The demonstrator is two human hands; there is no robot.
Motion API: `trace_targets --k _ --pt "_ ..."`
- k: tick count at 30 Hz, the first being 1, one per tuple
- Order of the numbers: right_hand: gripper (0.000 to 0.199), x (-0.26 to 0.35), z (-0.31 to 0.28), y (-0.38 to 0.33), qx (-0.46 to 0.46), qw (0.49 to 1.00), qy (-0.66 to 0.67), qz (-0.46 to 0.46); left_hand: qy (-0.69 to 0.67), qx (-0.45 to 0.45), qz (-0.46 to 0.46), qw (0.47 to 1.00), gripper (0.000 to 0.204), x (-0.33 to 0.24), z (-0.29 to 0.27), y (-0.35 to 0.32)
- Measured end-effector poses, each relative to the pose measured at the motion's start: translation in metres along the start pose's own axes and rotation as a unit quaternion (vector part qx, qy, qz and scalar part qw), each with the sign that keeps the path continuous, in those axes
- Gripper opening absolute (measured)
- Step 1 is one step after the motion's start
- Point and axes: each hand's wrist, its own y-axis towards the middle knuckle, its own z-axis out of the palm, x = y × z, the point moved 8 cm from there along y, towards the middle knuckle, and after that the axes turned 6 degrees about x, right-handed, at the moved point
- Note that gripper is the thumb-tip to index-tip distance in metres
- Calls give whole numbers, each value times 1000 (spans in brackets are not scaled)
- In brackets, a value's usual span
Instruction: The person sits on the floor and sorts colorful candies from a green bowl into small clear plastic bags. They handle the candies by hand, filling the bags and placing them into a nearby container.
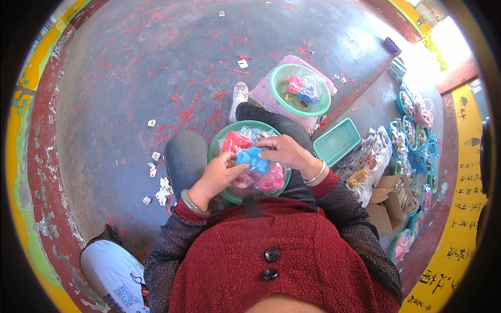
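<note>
Green basin point(210, 151) in the lap, blue piece point(253, 158) in both hands

I see the seated person's left hand point(223, 176) pinching the blue plastic piece from one side while the right hand point(288, 154) grips its other side, fingers narrowed. They hold it just above the basin, where a red piece point(236, 141) and pink pieces point(271, 180) lie among clear plastic wrapping. Beyond the knee, a second pale-green basin point(274, 78) sits on a pink cloth-covered support point(263, 91); pink and dark-blue pieces point(309, 94) lie inside with clear film. Near it on the floor rests a green mesh basket point(336, 142), then clear bags of mixed items point(373, 156) beside an open cardboard box point(381, 206).
</note>
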Motion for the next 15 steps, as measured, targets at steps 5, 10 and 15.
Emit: trace_targets --k 5,10,15 --pt "23 -10 8 8 -33 994 -105 5 150 -38 -35 987 35 17 -7 0" --pt "19 -25 21 14 -33 976 -215 6 261 -49 -19 964 36 17 -12 4" --pt "19 -21 22 12 -70 967 -244 11 321 -83 11 943 43 22 -17 6"
